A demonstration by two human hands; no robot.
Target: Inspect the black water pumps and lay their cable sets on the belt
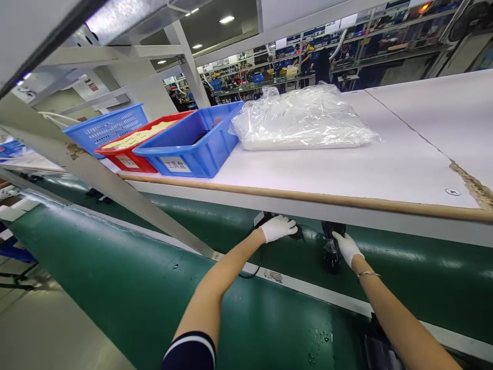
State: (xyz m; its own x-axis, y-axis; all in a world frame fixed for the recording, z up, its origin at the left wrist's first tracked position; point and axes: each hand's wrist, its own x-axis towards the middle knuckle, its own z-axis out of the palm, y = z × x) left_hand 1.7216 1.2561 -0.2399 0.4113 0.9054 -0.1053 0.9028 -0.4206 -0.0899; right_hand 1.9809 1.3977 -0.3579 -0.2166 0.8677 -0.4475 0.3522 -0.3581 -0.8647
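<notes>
My right fingers (340,240) hold a black bundle (331,257); I can't tell if my left fingers (289,226) grip the black thing (298,235) beneath.

Here we go, one camera worn on the head, gazing forward and down: shelf (385,123) close by at two o'clock, bench (115,277) below at eight, lamp (227,19) far off at twelve.

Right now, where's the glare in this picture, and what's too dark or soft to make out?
In the head view, glare streaks the clear plastic bag and pale sheen marks the green surface under the shelf; also in the head view, the black item at the right hand is too dark for much detail, and the background shelves look soft.
</notes>
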